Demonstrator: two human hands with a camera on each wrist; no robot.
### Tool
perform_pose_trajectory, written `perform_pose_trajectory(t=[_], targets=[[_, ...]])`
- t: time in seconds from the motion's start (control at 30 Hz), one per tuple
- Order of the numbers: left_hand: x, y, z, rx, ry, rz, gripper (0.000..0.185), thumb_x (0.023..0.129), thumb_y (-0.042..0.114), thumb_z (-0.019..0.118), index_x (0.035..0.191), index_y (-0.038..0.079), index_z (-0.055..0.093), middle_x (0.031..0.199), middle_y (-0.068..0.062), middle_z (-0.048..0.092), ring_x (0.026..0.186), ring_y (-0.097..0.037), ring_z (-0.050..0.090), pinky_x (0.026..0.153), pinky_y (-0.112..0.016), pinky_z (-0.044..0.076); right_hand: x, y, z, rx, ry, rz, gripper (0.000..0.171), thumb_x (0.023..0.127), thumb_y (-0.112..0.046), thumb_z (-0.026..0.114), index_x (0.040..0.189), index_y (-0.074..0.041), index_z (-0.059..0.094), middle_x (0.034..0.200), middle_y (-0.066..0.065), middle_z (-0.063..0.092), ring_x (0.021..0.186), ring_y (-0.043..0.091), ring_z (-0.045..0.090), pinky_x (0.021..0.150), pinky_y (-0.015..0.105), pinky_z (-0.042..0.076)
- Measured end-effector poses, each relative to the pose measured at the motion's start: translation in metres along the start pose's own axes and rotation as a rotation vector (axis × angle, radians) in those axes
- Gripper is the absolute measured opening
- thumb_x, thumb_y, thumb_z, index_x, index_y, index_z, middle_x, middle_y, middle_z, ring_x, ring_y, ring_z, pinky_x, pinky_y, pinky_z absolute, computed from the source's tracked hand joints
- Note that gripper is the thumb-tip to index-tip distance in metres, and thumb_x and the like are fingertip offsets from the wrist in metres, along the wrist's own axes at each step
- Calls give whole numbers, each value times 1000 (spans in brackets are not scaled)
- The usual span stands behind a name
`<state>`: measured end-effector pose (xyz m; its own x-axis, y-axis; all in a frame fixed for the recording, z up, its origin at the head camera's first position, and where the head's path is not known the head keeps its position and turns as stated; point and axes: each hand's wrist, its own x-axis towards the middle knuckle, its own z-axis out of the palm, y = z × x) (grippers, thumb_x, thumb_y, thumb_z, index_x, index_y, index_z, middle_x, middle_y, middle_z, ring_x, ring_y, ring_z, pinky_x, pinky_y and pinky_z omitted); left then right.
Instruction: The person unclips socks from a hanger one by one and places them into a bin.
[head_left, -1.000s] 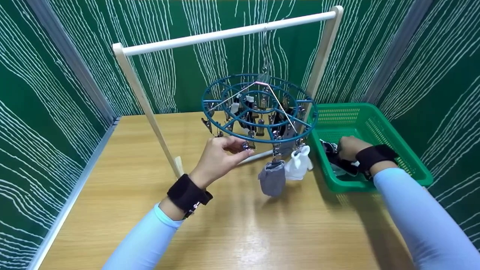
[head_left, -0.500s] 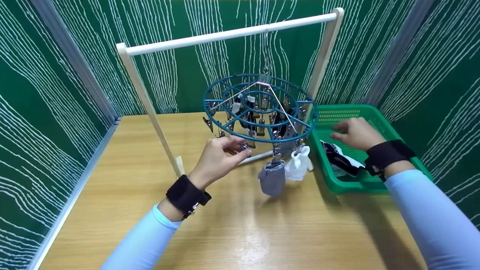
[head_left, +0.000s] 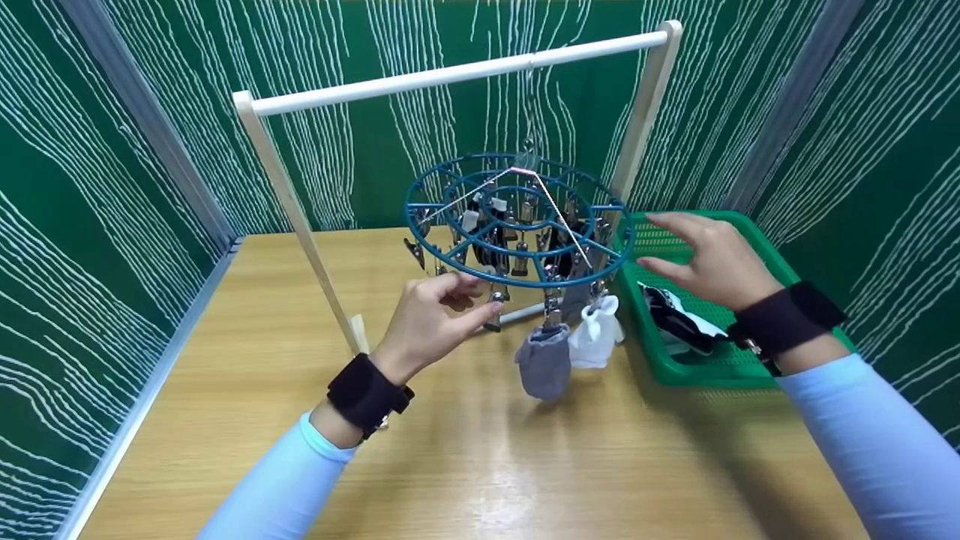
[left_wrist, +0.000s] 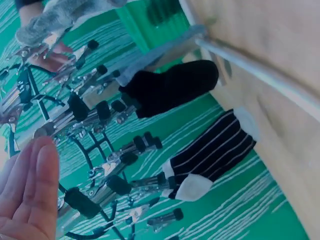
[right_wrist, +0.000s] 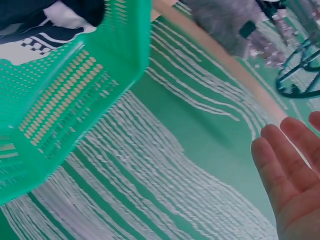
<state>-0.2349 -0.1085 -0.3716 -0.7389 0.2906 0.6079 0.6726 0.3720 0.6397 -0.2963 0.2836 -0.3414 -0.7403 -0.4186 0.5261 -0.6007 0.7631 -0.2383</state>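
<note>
A teal round clip hanger (head_left: 517,225) hangs from a white rail (head_left: 450,73). A grey sock (head_left: 544,364) and a white sock (head_left: 596,334) are clipped at its front rim. My left hand (head_left: 480,294) is under the front rim with loosely curved fingers, its thumb tip beside a metal clip (head_left: 493,315). The left wrist view shows straight fingers (left_wrist: 30,195), a black sock (left_wrist: 170,92) and a striped sock (left_wrist: 210,155) hanging on clips. My right hand (head_left: 651,240) hovers spread and empty over the green basket (head_left: 720,364), just right of the hanger rim.
The basket holds black and white socks (head_left: 679,319) and stands at the table's right side. The rail's white posts (head_left: 300,225) stand on the wooden table (head_left: 480,450). Green patterned walls close in on the left, back and right.
My right hand has lifted out of the basket with nothing in it and moved up and left towards the hanger rim. My left hand has stayed by the front clip.
</note>
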Motion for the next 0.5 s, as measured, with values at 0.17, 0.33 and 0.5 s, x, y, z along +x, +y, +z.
perform_pose_trajectory(t=[0.17,0.33,0.5], targets=[[-3,-2,2,187,148,184,36,88,22,92,80,2,63,71,-10,64,61,-21,57,59,-22,45,2,-11,1,-6,38,-69,58,91,-11,89,144,2,66,139,28,70,124,48,70,102,66,57],[1,-1,4,471,333,496,54,86,37,93,74,9,48,65,-5,47,58,-21,44,54,-28,33,5,-16,6,5,65,-87,55,92,-6,87,143,0,68,143,27,69,128,48,68,104,67,57],[11,9,5,652,358,662,49,83,45,94,91,6,66,88,-8,65,83,-27,62,73,-35,54,6,-18,11,32,87,-106,50,92,0,85,140,0,71,144,26,69,125,49,71,101,66,58]])
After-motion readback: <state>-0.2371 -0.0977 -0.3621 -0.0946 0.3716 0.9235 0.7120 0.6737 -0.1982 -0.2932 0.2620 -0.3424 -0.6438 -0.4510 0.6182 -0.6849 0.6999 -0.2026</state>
